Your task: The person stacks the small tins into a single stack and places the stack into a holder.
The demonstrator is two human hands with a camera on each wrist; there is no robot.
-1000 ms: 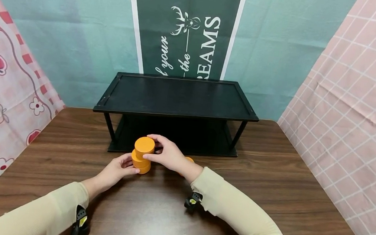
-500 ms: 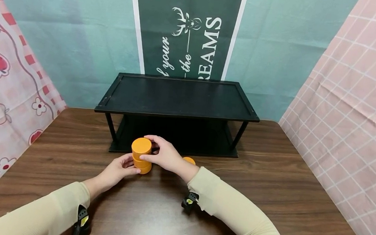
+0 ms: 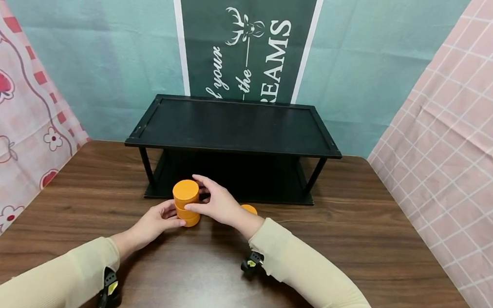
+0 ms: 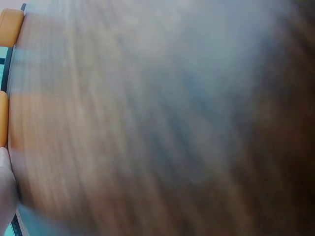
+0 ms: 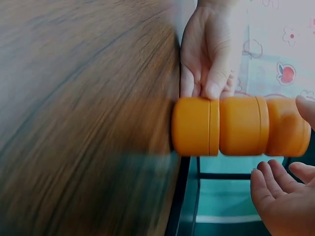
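Three round orange lidded jars stand stacked on the table at centre left in the head view. My left hand [image 3: 150, 224] holds the bottom jar [image 5: 194, 127], thumb on the near side and fingers behind it. Above that sits the middle jar [image 5: 243, 125]. The top jar [image 3: 186, 192] is between the thumb and index finger of my right hand [image 3: 222, 205], and the other fingers spread beside the stack. In the right wrist view the three line up nearly straight. Another orange jar [image 3: 249, 209] is partly hidden behind my right wrist.
A black two-tier rack [image 3: 235, 126] stands just behind the stack, its lower shelf [image 3: 243, 188] close to the jars. The brown wooden table [image 3: 351, 261] extends to both sides. Patterned cloths hang at the left, back and right.
My right hand has moved the top jar slightly left, so it now lines up over the middle jar instead of overhanging to the right. The left hand stays at the bottom jar.
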